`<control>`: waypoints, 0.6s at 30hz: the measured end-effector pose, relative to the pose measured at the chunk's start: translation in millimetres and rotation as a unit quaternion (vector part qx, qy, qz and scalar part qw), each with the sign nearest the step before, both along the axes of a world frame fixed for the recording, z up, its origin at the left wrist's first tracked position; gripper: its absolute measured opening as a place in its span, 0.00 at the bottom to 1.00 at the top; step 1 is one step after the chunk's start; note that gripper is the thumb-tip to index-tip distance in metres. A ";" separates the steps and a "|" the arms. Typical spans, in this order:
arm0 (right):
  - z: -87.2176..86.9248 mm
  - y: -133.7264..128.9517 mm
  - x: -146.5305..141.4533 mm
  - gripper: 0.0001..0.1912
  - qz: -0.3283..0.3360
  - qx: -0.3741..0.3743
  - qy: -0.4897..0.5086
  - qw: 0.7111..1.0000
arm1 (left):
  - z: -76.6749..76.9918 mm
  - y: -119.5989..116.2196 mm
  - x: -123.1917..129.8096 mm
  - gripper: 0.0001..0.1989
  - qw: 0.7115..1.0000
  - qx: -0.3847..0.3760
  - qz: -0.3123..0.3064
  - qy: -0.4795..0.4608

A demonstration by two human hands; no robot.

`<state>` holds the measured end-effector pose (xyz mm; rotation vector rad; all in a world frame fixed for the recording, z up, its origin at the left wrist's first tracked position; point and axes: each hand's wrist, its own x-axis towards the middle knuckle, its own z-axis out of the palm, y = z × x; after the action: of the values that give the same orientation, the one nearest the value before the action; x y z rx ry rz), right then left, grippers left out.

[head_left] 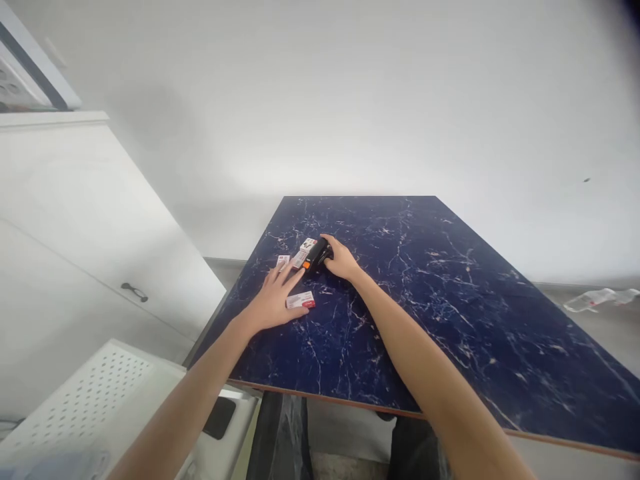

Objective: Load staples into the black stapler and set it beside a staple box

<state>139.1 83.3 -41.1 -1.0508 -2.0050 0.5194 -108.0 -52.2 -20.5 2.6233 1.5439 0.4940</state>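
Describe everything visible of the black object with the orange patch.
The black object is elongated, smooth and plastic-looking, with a bright orange patch at its end nearer the wearer. A darker part shows at its right side, too small to make out. It slants away to the right over the blue marbled table, beside small white boxes. The right hand grips it; the left hand's fingertips reach its orange end, contact unclear.

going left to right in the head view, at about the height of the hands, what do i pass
Dark cabinet handle → left hand → black device with an orange part → right hand → clear plastic item
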 end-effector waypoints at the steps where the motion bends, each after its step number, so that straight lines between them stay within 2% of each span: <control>1: -2.0 1.8 -1.5 0.40 0.001 -0.009 0.012 1.000 | -0.3 0.6 1.2 0.46 1.000 -0.006 0.003 0.000; 5: -5.2 -3.3 -1.5 0.37 -0.015 -0.007 0.027 0.999 | -3.0 12.9 1.4 0.43 0.998 -0.017 0.066 -0.014; 8: -2.3 -8.0 -0.2 0.38 -0.037 0.006 0.005 0.999 | -4.4 23.9 0.6 0.43 0.996 -0.018 0.083 -0.010; 13: 5.3 -10.1 -1.1 0.35 -0.054 -0.028 -0.040 0.997 | -5.4 31.4 -1.0 0.43 0.997 -0.020 0.078 -0.012; 18: 6.9 -11.5 -1.1 0.31 -0.051 -0.042 -0.014 0.998 | -6.1 30.2 -2.4 0.42 0.998 -0.007 0.059 -0.017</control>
<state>138.0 71.8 -34.2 -1.2115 -1.9571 0.5407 -110.5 -22.0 -26.5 2.5111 1.6930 0.5296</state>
